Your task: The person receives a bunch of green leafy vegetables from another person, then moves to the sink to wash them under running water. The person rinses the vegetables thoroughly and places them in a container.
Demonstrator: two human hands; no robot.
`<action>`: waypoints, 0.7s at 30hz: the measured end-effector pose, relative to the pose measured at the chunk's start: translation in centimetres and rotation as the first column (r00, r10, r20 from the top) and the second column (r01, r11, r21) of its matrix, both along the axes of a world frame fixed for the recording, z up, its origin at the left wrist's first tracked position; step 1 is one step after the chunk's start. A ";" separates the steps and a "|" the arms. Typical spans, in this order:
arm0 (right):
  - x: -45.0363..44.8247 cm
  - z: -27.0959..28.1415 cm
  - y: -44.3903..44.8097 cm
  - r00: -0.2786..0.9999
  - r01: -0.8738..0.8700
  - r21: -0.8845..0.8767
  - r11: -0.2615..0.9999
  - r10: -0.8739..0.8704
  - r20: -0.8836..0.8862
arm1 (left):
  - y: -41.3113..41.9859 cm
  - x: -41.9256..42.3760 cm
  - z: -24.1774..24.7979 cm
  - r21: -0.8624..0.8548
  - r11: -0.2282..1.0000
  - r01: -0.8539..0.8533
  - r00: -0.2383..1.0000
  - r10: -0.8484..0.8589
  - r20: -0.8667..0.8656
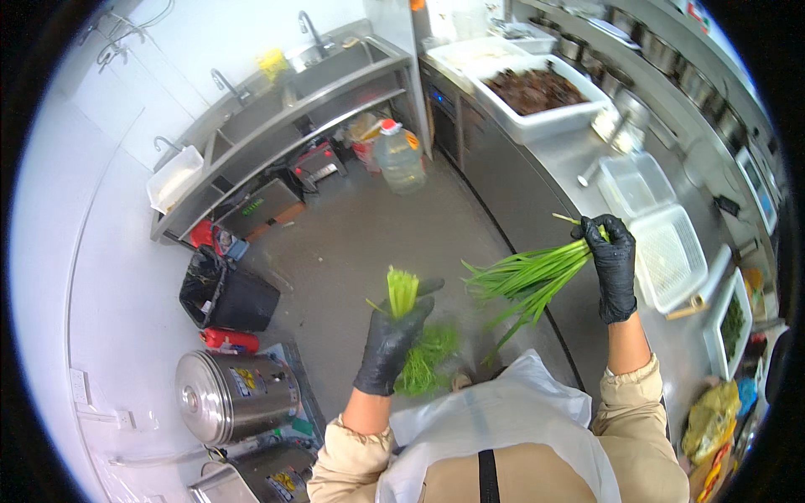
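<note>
My left hand, in a black glove, grips a bunch of leafy green herbs; its pale cut stems point up and the feathery leaves hang below the fist. Closed around a bunch of long, flat green leaves, probably garlic chives, is my right hand, also black-gloved. Their stem ends are in its fingers and the tips fan out and droop to the left. The two bunches are apart. A white apron covers my front, over beige sleeves.
Along the right runs a steel counter with a white tub of dark brown food, a clear plastic container and a white basket. A sink, a large bottle, a black bin and a steel urn stand farther off.
</note>
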State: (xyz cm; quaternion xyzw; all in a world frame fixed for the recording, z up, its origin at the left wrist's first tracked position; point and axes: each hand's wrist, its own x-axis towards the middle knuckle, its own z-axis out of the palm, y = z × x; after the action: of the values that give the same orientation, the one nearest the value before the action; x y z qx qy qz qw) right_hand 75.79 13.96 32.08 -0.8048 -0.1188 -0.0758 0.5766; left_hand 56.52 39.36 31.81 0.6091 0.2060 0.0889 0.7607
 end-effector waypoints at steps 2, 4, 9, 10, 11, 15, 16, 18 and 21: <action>3.3 -0.3 4.8 1.000 -0.011 0.013 1.000 0.012 -0.019 | 4.0 1.9 -0.2 0.023 0.997 -0.077 0.997 0.077 -0.011; 6.8 -1.0 9.9 0.998 -0.057 0.052 0.997 0.058 -0.024 | 8.2 3.7 -1.1 -0.014 0.991 -0.132 0.991 0.132 -0.026; 16.7 -3.1 22.5 0.968 -0.218 0.179 0.960 0.236 -0.089 | 18.1 10.5 -0.4 0.051 0.969 -0.240 0.964 0.244 -0.105; 18.6 -3.3 25.2 0.953 -0.245 0.205 0.948 0.274 -0.127 | 20.1 11.6 -0.6 0.043 0.960 -0.276 0.955 0.279 -0.100; 20.4 -3.1 28.4 0.956 -0.263 0.148 0.954 0.278 -0.094 | 22.6 12.7 -0.3 0.048 0.943 -0.328 0.940 0.331 -0.078; 25.1 -0.2 40.8 0.891 -0.414 0.316 0.854 0.451 -0.050 | 32.2 13.7 0.9 0.234 0.831 -0.504 0.847 0.529 -0.057; 26.3 0.3 43.2 0.880 -0.449 0.291 0.845 0.475 -0.021 | 34.3 14.0 1.6 0.224 0.813 -0.538 0.819 0.567 -0.091; 28.8 1.0 48.8 0.840 -0.536 0.247 0.807 0.541 0.052 | 38.4 14.3 2.1 0.262 0.734 -0.626 0.727 0.672 -0.144; 31.0 1.2 57.0 0.800 -0.545 0.347 0.764 0.597 -0.057 | 45.3 14.3 1.7 0.264 0.661 -0.702 0.667 0.741 -0.081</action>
State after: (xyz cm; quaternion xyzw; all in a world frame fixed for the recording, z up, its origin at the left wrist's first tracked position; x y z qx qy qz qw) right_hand 106.77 71.00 33.32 -0.6314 -0.2973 0.1524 0.6998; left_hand 70.87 84.68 33.48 0.5587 0.4889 0.3495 0.5715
